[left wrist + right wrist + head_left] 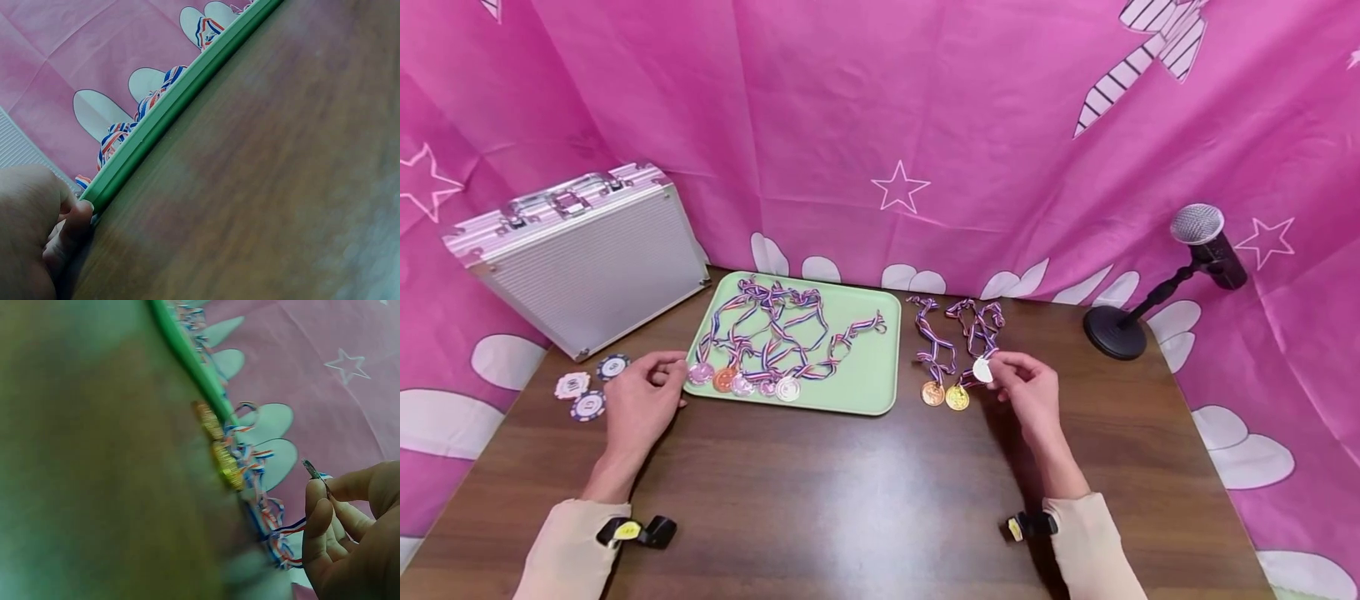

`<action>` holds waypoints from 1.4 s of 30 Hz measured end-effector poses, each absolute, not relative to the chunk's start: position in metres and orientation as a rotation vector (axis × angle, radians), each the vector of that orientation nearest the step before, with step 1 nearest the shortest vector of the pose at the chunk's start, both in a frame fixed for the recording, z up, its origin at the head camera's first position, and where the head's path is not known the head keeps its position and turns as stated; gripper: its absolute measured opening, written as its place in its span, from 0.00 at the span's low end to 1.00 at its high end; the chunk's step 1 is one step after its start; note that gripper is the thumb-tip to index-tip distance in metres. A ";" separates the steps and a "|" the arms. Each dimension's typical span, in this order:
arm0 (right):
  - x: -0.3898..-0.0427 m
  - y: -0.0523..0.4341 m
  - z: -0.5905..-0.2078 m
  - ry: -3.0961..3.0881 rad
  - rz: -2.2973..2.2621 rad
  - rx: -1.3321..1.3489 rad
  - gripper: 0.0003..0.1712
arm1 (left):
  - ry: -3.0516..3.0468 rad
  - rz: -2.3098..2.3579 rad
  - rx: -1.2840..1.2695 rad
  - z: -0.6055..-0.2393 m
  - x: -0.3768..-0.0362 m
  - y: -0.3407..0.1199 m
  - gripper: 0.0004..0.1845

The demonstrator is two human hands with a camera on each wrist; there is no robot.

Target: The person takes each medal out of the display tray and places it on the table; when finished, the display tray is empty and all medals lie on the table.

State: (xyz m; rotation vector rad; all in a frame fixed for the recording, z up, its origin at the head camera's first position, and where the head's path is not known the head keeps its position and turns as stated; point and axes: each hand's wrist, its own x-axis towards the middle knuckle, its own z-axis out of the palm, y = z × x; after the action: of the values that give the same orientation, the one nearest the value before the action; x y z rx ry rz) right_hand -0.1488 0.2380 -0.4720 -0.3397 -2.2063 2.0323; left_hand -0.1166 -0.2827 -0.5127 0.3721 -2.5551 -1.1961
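While left hand (642, 398) lies relaxed, right hand (1028, 388) pinches round silver medal (982, 370), striped ribbon attached.

Left hand (643, 398) loosely curled, right hand (1028, 385) fingers pinched.

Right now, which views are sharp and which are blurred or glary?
Head view: sharp but fisheye-bent at the edges, soft glare on the dark brown wooden table. Left wrist view: pale green plastic tray rim fairly sharp, tabletop smeared. Right wrist view: table a blur, gold round medals soft; right hand clearer.
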 end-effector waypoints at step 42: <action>-0.128 0.251 -0.512 -2.619 1.077 -0.161 0.16 | -2.528 -1.179 0.382 -0.513 -0.118 -0.281 0.16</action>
State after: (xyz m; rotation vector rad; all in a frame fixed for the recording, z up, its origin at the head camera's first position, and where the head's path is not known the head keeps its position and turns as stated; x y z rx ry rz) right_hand -0.1280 0.2506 -0.5120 -0.1614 -2.6190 1.0773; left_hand -0.1177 -0.2807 -0.5130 0.3824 -2.5283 -1.1795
